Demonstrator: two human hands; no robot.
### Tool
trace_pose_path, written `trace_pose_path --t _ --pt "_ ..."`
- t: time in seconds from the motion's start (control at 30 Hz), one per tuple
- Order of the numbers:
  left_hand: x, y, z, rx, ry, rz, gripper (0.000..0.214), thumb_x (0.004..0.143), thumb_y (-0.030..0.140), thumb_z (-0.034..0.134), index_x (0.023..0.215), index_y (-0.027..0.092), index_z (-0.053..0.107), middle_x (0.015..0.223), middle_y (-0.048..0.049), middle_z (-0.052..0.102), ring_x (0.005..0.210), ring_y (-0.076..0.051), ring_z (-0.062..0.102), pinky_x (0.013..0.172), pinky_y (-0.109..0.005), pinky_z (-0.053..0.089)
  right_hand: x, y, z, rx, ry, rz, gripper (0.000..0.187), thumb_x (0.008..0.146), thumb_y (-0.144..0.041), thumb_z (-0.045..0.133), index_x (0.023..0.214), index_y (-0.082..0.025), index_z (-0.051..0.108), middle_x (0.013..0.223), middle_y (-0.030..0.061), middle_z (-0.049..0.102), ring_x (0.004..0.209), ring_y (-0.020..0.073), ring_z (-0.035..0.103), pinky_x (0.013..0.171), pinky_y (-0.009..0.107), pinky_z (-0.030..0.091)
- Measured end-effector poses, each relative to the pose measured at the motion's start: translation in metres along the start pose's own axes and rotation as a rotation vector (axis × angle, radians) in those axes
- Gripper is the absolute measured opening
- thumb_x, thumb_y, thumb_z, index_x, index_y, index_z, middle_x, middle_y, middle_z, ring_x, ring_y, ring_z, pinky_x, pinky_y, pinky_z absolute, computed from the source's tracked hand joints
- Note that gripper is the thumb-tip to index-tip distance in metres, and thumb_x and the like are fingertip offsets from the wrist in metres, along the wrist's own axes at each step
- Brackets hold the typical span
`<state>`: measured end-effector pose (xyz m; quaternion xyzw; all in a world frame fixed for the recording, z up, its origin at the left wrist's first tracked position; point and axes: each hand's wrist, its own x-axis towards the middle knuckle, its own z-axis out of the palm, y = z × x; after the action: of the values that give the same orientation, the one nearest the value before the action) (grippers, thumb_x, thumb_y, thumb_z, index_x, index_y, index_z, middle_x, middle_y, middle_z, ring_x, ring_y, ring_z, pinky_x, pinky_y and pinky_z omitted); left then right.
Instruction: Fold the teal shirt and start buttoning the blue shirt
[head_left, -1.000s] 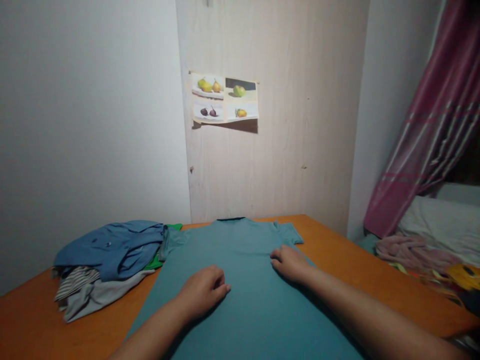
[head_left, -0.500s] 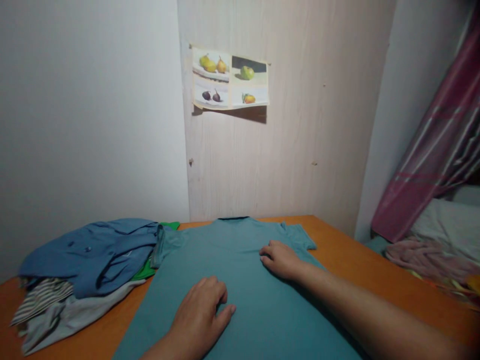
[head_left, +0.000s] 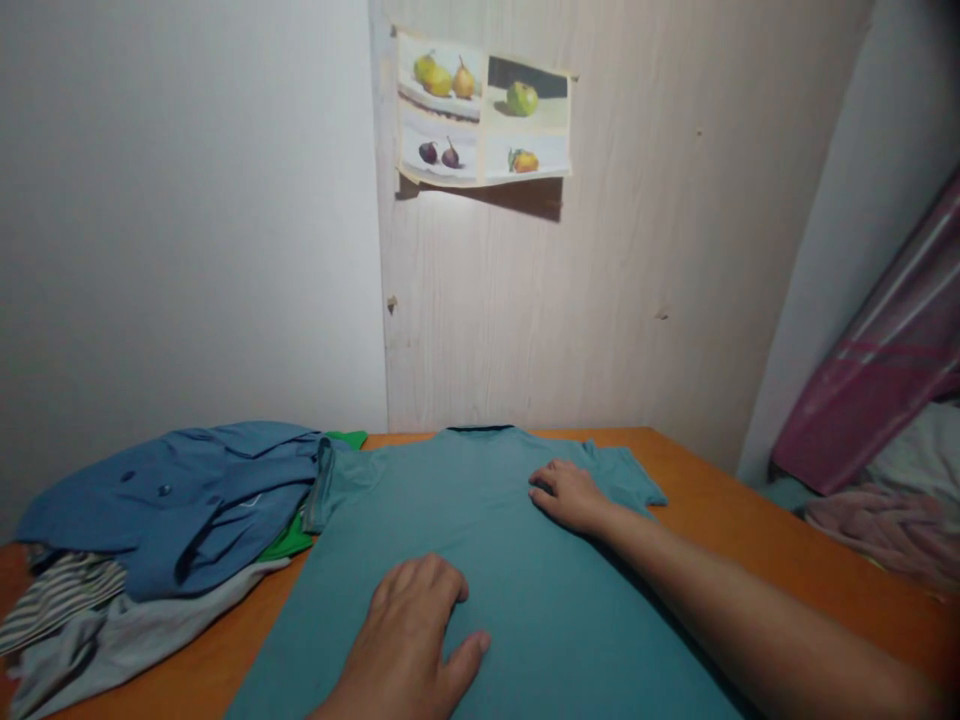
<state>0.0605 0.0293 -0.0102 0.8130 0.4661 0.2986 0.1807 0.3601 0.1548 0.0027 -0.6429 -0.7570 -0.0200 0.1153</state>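
A teal short-sleeved T-shirt [head_left: 480,560] lies spread flat on the orange table, its dark-edged collar at the far end. Resting low on the shirt's near half is my left hand [head_left: 412,635], palm down, thumb held away from the fingers. My right hand [head_left: 568,494] touches the cloth farther up, near the right sleeve [head_left: 630,475], with its fingers loosely bent and apart. Neither hand grips anything. The left sleeve [head_left: 341,485] is bunched against a neighbouring pile. The shirt's bottom hem is outside the view.
A heap of clothes lies to the left: a blue buttoned garment [head_left: 217,500] over green, striped and grey cloth [head_left: 142,640]. The orange tabletop [head_left: 750,540] runs to the right. Behind stands a wall with a fruit picture [head_left: 484,110]. A pink curtain [head_left: 862,390] hangs at right.
The camera view has shifted, so the wall picture sits higher and farther right. My right hand appears slightly farther up the shirt; my left hand stays about where it was.
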Motion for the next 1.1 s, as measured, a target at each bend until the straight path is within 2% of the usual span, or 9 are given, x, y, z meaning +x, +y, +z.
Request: trace_pose_path --t 0.07,0.17,0.27,0.37,0.43,0.67,0.73,0.9,1.1 --pt "0.000 0.000 -0.001 -0.012 -0.011 -0.011 0.021 0.074 0.042 0.071 0.089 0.029 0.065 0.098 -0.0063 0.061 0.098 -0.031 0.050 0.092 -0.042 0.032 0.013 0.013 -0.004 -0.038 0.001 0.209 0.041 0.094 -0.047 0.047 0.124 -0.028 0.067 0.122 0.0125 0.061 0.114 0.0305 0.054 0.095 0.045 0.037" --pt "0.001 0.000 -0.001 0.010 -0.046 -0.032 0.022 0.075 0.044 0.070 0.090 0.029 0.065 0.098 -0.0069 0.061 0.099 -0.031 0.051 0.095 -0.044 0.031 0.029 0.019 -0.007 -0.052 0.023 0.318 0.042 0.096 -0.042 0.043 0.123 -0.022 0.068 0.120 0.0173 0.061 0.112 0.0327 0.055 0.093 0.046 0.038" --pt "0.003 0.001 -0.001 0.055 -0.081 -0.054 0.025 0.075 0.046 0.070 0.092 0.028 0.064 0.101 -0.0076 0.062 0.101 -0.032 0.051 0.097 -0.045 0.030 0.033 -0.003 0.001 0.000 0.030 0.169 0.039 0.093 -0.044 0.049 0.122 -0.027 0.068 0.120 0.0117 0.062 0.112 0.0284 0.055 0.094 0.039 0.038" --pt "0.004 0.005 -0.002 0.108 -0.120 -0.063 0.026 0.075 0.043 0.069 0.094 0.027 0.063 0.103 -0.0075 0.062 0.102 -0.031 0.052 0.099 -0.045 0.031 0.031 -0.033 0.015 0.130 0.020 -0.198 0.036 0.092 -0.045 0.052 0.118 -0.028 0.069 0.114 0.0082 0.064 0.110 0.0242 0.055 0.095 0.034 0.038" --pt "0.004 0.011 -0.004 0.167 -0.140 -0.061 0.025 0.076 0.038 0.066 0.097 0.025 0.062 0.105 -0.0073 0.061 0.104 -0.029 0.051 0.100 -0.045 0.031 0.034 -0.041 0.020 0.159 0.004 -0.294 0.037 0.092 -0.046 0.052 0.121 -0.028 0.067 0.115 0.0078 0.063 0.111 0.0240 0.054 0.097 0.036 0.037" --pt "0.004 0.024 -0.010 0.269 -0.188 -0.096 0.026 0.078 0.036 0.062 0.100 0.023 0.061 0.109 -0.0067 0.060 0.107 -0.028 0.050 0.102 -0.048 0.033 0.075 -0.030 0.014 0.025 0.004 0.088 0.052 0.093 -0.055 0.044 0.131 -0.025 0.062 0.128 0.0148 0.059 0.117 0.0330 0.053 0.093 0.046 0.039" --pt "0.005 0.024 -0.010 0.265 -0.192 -0.103 0.027 0.077 0.036 0.062 0.100 0.023 0.060 0.109 -0.0063 0.060 0.107 -0.028 0.050 0.103 -0.048 0.032 0.077 -0.041 0.016 0.041 0.034 0.044 0.046 0.093 -0.051 0.046 0.127 -0.025 0.064 0.125 0.0127 0.061 0.116 0.0301 0.053 0.093 0.041 0.039" --pt "0.005 0.024 -0.009 0.243 -0.194 -0.119 0.029 0.076 0.039 0.064 0.100 0.023 0.060 0.110 -0.0062 0.060 0.109 -0.028 0.050 0.106 -0.050 0.030 0.072 -0.077 0.028 0.113 0.030 -0.280 0.032 0.089 -0.044 0.053 0.111 -0.027 0.070 0.111 0.0074 0.064 0.107 0.0251 0.055 0.092 0.036 0.039" --pt "0.003 0.019 -0.006 0.223 -0.170 -0.092 0.032 0.076 0.043 0.064 0.102 0.024 0.060 0.112 -0.0060 0.059 0.110 -0.028 0.050 0.107 -0.050 0.030 0.090 -0.091 0.027 0.021 0.033 -0.056 0.045 0.093 -0.047 0.045 0.124 -0.021 0.066 0.123 0.0173 0.060 0.114 0.0346 0.053 0.092 0.047 0.039"
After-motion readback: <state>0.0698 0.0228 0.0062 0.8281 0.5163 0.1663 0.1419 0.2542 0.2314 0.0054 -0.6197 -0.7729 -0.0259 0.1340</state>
